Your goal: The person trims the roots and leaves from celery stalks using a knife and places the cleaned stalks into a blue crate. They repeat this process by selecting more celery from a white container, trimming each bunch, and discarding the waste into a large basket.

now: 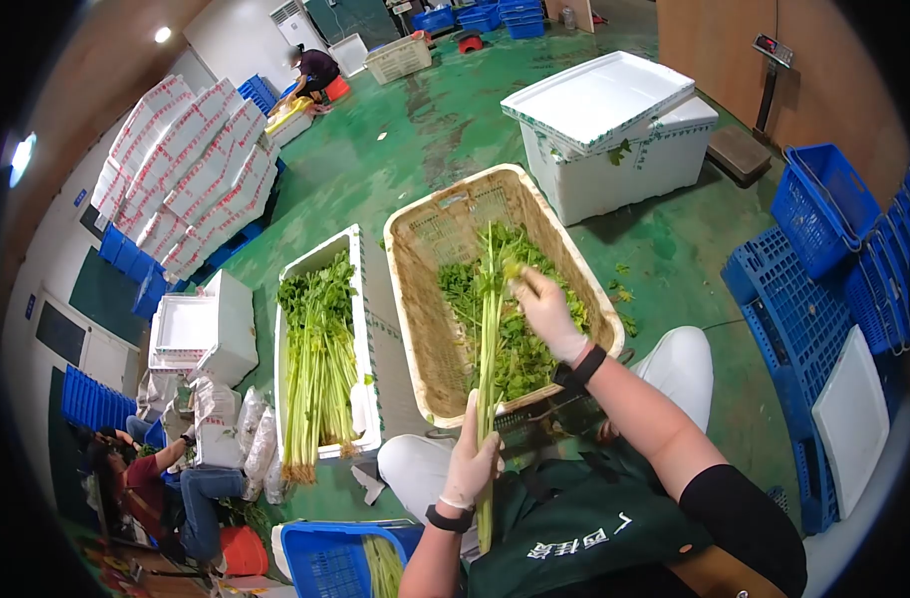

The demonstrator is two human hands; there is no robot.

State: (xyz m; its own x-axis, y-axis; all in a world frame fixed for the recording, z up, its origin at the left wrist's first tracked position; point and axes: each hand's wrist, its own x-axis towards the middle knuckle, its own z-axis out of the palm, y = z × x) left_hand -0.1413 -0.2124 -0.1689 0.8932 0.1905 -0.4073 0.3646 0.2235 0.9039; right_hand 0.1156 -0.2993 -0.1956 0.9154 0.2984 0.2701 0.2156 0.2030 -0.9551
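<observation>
My left hand point(470, 463), in a thin white glove, is wrapped round the lower stalks of a celery bunch point(490, 349). The bunch stands nearly upright in front of me, its leafy top over a dirty cream plastic crate point(407, 334). My gloved right hand point(549, 317) is closed beside the upper part, with a yellowish celery leaf point(513, 269) at its fingertips. Loose green leaves point(534, 364) lie in the crate. Left of it, a white foam box point(368, 404) holds celery point(315, 384) laid lengthwise, roots towards me.
By my left knee sits a blue basket point(300, 548) with celery stalks. White foam boxes point(619, 164) stand beyond the crate. Blue pallets point(788, 329) and baskets point(823, 209) line the right. A seated person point(161, 478) is at left, another person point(315, 70) farther back.
</observation>
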